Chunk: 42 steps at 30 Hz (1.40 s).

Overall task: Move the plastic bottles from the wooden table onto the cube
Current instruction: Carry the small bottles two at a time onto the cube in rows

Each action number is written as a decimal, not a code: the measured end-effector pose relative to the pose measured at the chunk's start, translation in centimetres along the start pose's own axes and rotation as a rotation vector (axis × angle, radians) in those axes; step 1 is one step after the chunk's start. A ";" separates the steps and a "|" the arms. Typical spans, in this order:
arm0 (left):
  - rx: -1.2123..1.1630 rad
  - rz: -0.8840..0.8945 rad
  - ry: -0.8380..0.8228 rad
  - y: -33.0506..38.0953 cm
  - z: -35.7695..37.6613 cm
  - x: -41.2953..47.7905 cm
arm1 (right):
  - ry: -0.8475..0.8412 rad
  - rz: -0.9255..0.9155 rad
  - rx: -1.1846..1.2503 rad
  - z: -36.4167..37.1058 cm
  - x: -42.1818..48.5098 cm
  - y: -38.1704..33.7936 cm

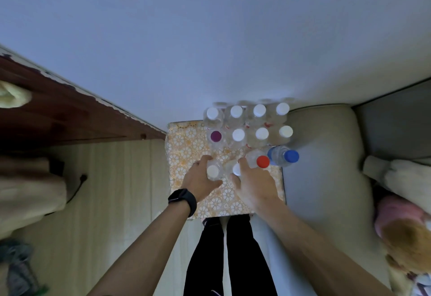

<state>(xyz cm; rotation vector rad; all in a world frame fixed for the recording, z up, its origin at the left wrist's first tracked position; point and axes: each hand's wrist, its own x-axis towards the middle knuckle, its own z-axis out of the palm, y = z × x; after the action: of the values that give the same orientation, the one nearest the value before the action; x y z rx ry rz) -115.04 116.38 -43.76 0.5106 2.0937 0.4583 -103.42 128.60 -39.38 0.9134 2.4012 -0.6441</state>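
I look down on the cube point(186, 155), which has a cover with an orange and white flower pattern, and both my hands are over it. My left hand point(198, 183) is curled around a clear plastic bottle with a white cap point(212, 171); the fingers close on its side, and there is a ring on one finger and a black watch point(183, 199) on the wrist. My right hand point(254, 186) holds a second clear bottle with a white cap point(236, 169), just beside the first one; the fingers wrap it from the right side. Both bottles stand upright on the front part of the cube.

Behind them, more bottles stand in rows against the wall: a back row of four white caps point(236, 111), then a row that begins with a purple cap point(216, 136) and goes on with three white caps. To the right of my right hand stand a bottle with a red cap point(262, 161) and a bottle with a blue cap point(291, 156), both tilted in this view. The wooden table point(70, 118) is on the left, well apart from the cube. I cannot tell whether any bottle is left on it.
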 end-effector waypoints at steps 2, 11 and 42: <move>0.019 0.006 -0.003 0.1 0.0 0.4 | -0.013 0.001 0.011 -0.3 0.4 -0.3; -0.118 0.007 0.091 2.2 -0.7 2.0 | 0.037 0.033 0.019 -1.2 1.6 0.3; -0.155 -0.082 0.041 2.3 -0.7 0.3 | 0.044 0.030 0.147 -1.0 -0.1 0.2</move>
<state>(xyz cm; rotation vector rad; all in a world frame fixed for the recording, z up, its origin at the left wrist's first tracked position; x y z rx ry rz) -115.38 118.44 -42.43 0.3258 2.0893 0.5824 -103.46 129.27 -38.62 1.0317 2.3987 -0.8059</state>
